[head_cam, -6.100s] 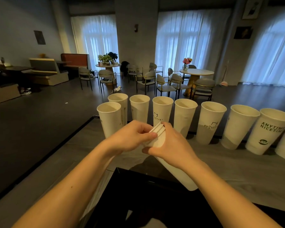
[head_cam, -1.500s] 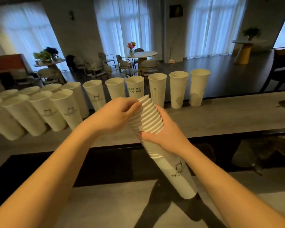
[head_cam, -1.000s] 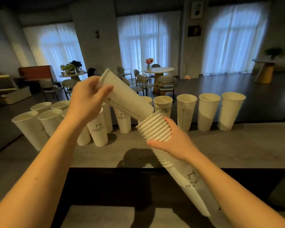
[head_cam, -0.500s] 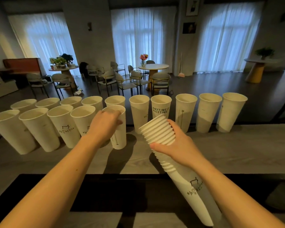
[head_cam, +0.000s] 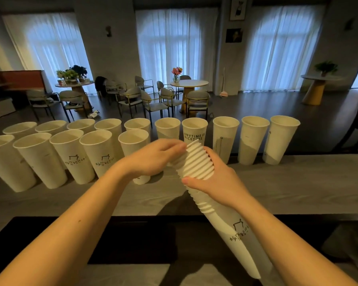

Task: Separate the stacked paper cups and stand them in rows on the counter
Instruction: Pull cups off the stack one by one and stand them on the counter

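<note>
Above the counter (head_cam: 277, 182), both hands (head_cam: 215, 182) grip the tilted cup stack (head_cam: 196, 162).

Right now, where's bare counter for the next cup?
Free: the front row ends at the fifth cup, and the counter right of it, in front of the back row's right-hand cups, is bare. The left hand and right hand hold the stack over part of it. Crowded: left side, two rows deep.

Dim cafe rm, curtained windows (head_cam: 176, 44), round tables (head_cam: 189, 83) w/ chairs (head_cam: 197, 100), dark floor (head_cam: 256, 106)
</note>
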`<action>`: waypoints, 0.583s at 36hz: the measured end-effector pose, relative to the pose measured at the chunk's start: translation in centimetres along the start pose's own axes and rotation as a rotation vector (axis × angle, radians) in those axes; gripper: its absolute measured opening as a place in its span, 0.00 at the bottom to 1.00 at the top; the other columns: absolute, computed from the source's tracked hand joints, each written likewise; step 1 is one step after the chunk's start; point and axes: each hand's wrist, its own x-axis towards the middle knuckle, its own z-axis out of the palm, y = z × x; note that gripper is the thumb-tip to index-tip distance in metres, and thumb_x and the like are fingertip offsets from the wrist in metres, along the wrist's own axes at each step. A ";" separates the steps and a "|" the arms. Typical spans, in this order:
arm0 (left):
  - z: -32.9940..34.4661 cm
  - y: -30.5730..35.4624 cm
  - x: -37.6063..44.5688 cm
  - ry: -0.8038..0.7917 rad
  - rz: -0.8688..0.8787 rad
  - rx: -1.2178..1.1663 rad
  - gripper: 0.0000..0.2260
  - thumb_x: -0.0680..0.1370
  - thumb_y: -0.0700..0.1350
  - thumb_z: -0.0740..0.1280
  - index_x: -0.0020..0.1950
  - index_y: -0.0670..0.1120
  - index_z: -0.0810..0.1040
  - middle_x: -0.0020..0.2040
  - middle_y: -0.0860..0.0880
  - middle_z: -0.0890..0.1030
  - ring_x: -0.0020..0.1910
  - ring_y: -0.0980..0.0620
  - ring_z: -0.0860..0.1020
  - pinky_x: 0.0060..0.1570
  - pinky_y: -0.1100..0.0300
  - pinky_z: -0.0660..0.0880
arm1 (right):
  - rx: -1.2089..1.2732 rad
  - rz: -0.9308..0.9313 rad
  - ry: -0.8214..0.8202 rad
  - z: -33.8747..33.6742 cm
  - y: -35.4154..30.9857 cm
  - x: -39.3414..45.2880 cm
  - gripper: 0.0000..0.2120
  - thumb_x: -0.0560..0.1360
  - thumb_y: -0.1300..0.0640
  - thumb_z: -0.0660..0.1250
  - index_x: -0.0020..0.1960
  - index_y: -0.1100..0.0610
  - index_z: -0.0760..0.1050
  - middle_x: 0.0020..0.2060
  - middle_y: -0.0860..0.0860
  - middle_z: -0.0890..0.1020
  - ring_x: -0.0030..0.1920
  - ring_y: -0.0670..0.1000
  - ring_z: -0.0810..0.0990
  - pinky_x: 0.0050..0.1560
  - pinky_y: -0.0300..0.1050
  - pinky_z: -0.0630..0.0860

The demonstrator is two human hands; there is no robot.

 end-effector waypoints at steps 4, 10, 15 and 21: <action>0.9 0.8 0.2 0.016 -0.009 -0.019 0.12 0.83 0.48 0.61 0.47 0.53 0.84 0.40 0.57 0.84 0.38 0.61 0.78 0.44 0.58 0.72 | -0.032 0.006 -0.009 -0.9 -0.1 -0.7 0.47 0.63 0.34 0.77 0.76 0.33 0.56 0.63 0.39 0.75 0.60 0.45 0.76 0.60 0.52 0.77; 1.7 1.5 0.7 0.105 -0.056 -0.110 0.05 0.78 0.46 0.69 0.48 0.50 0.85 0.43 0.53 0.86 0.44 0.56 0.83 0.49 0.55 0.78 | -0.065 -0.033 -0.015 -2.2 0.5 -1.5 0.45 0.65 0.37 0.77 0.74 0.32 0.56 0.59 0.35 0.74 0.59 0.43 0.75 0.58 0.51 0.77; 0.2 2.2 1.2 0.484 -0.054 0.011 0.07 0.78 0.49 0.67 0.53 0.49 0.81 0.45 0.53 0.82 0.45 0.57 0.79 0.43 0.59 0.75 | -0.069 -0.008 -0.013 -3.5 2.4 -1.8 0.44 0.65 0.37 0.77 0.74 0.32 0.56 0.58 0.33 0.74 0.59 0.42 0.74 0.55 0.46 0.74; -1.2 0.6 2.5 0.650 0.011 0.526 0.07 0.80 0.48 0.65 0.48 0.45 0.76 0.39 0.50 0.78 0.38 0.51 0.78 0.36 0.56 0.75 | -0.076 0.083 0.037 -4.3 4.5 -1.8 0.45 0.62 0.32 0.76 0.72 0.32 0.57 0.61 0.38 0.75 0.62 0.46 0.75 0.61 0.54 0.76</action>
